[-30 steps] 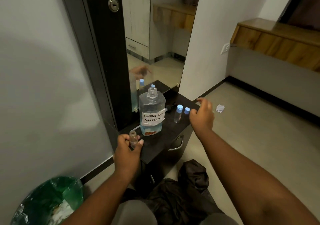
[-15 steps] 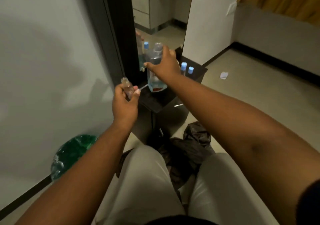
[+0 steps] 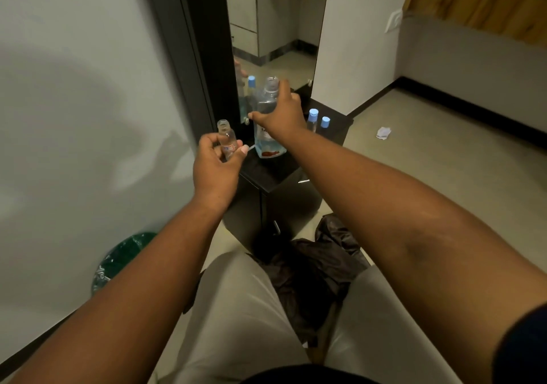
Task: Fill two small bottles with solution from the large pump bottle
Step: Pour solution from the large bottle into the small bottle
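Far left, low: green-lined bin (image 3: 124,261) against the wall, out of the action; prob. for waste only.

Left of centre: left hand (image 3: 214,166) raised clear of the cabinet, thumb & fingers clamped round the body of an uncapped small bottle (image 3: 226,141); held upright w/ open mouth on top, looks empty or nearly so, hard to tell thru clear plastic; kept upright and just beside the big one presumably so the mouth is ready to take liquid.

Centre: large bottle (image 3: 268,135) standing on the near-left part of the black cabinet top (image 3: 266,173), in front of the mirror (image 3: 275,22); open neck on top, no pump head seen on it; low level of bluish solution at the bottom, so a steep tilt prob. needed. Right hand (image 3: 281,116) wrapped over its upper body from the right, thumb on the near-left side, fingers curled round the far side, closed on it; grip high near the shoulder, likely for control when lifting & tipping. Base seems on the top yet; can't be sure.

Right of that: second small bottle w/ blue cap (image 3: 311,122) upright on the far-right part of the top, capped; just beside it a loose blue cap (image 3: 325,122), prob. off the held one; parked aside, away from any spill.

Far right: scrap of paper (image 3: 383,132) on the floor, irrelevant.

Judgement: pour into first bottle about to begin; nothing filled yet as far as visible.
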